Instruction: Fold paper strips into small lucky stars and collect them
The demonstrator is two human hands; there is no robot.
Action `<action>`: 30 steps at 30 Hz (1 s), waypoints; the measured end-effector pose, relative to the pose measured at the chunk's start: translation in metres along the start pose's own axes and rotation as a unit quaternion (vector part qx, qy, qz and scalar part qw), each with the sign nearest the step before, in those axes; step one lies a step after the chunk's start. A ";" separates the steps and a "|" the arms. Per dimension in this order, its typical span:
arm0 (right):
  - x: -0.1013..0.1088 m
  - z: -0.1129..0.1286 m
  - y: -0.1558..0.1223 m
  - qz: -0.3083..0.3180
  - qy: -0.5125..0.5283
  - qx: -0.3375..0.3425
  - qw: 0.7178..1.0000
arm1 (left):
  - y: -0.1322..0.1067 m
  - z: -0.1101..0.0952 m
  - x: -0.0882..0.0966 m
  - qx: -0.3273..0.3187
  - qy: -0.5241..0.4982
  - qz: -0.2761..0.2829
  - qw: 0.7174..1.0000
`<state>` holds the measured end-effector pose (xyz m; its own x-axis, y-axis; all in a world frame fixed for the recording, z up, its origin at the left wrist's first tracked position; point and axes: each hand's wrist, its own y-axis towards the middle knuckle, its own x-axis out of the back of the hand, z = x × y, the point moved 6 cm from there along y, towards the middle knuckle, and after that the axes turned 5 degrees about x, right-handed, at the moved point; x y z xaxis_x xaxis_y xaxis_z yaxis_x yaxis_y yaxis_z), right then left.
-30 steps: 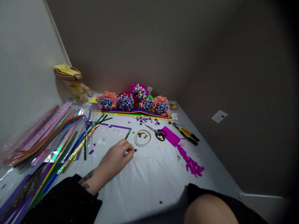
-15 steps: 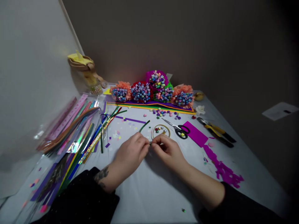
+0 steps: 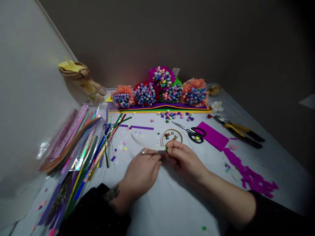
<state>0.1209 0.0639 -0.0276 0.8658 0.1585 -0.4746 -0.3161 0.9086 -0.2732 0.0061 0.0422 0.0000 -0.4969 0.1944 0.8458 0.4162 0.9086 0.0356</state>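
Observation:
My left hand [image 3: 144, 167] and my right hand [image 3: 183, 159] meet over the white table [image 3: 172, 203], fingers pinched together. Between them runs a thin paper strip [image 3: 147, 144] that looks pale here, curving back to the left. A small green folded bit [image 3: 166, 149] sits at my right fingertips. Just beyond the hands lies a gold ring [image 3: 171, 137] with several tiny paper stars inside it.
Scissors [image 3: 193, 132], a magenta sheet [image 3: 213, 135] with torn magenta scraps [image 3: 251, 177] and yellow-handled pliers [image 3: 238, 130] lie to the right. Packs of coloured strips [image 3: 78, 150] fan out on the left. Star bouquets [image 3: 159, 90] and a glass jar [image 3: 81, 82] stand at the back.
My right hand came into view and joined the left on the strip. The strip has turned over from green to its pale side and both hands have shifted slightly right.

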 end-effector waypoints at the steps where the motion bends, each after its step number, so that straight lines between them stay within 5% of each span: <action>1: -0.001 -0.003 -0.001 0.004 0.027 -0.015 1.000 | 0.002 0.004 0.000 0.021 -0.010 -0.007 1.000; 6: -0.005 -0.006 -0.004 0.021 0.003 -0.025 0.999 | 0.005 0.015 0.004 0.099 -0.230 -0.052 0.967; 11: -0.005 0.010 -0.006 0.013 -0.155 0.058 0.986 | 0.003 0.024 -0.009 0.228 -0.436 0.007 0.871; 15: -0.006 0.013 -0.006 0.024 -0.193 0.071 0.978 | 0.004 0.020 -0.013 0.228 -0.483 0.055 0.843; 25: -0.005 0.014 -0.008 0.005 -0.253 0.077 0.965 | 0.006 0.014 -0.008 0.190 -0.435 0.064 0.878; 30: -0.005 0.014 -0.007 0.008 -0.264 0.079 0.961 | 0.006 0.011 -0.002 0.156 -0.323 0.040 0.933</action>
<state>0.1241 0.0616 -0.0116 0.9505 0.3096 0.0244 -0.3048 0.9451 -0.1181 0.0014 0.0512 -0.0076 -0.8708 0.3574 0.3377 0.2805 0.9251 -0.2561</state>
